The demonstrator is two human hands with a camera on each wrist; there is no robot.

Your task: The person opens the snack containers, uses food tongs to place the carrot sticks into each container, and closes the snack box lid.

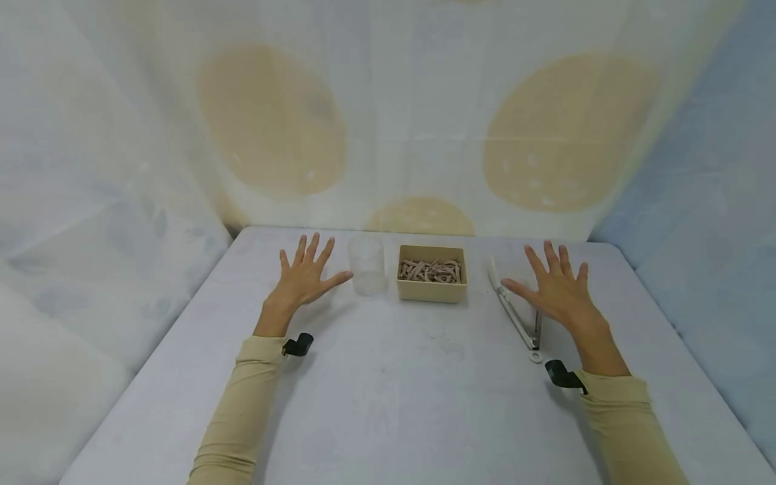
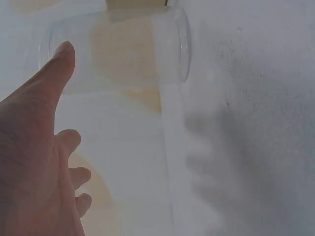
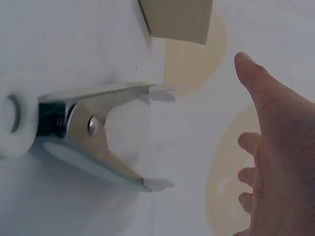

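Observation:
My left hand [image 1: 305,275] hovers over the white table [image 1: 388,404] with fingers spread, holding nothing; its thumb points at a clear plastic cup [image 1: 366,265] just to its right. In the left wrist view the cup [image 2: 118,49] stands beyond the thumb tip [image 2: 64,51]. My right hand [image 1: 558,289] is spread open above metal tongs [image 1: 515,313] with white tips, not touching them. The right wrist view shows the tongs [image 3: 83,132] lying open on the table beside the hand [image 3: 275,147]. A beige box [image 1: 432,273] of brownish strips sits between cup and tongs.
A draped cloth with large tan circles [image 1: 273,114] hangs behind the table and along both sides. The table's rear edge runs just behind the cup and box. Black wrist straps [image 1: 298,345] show at both sleeves.

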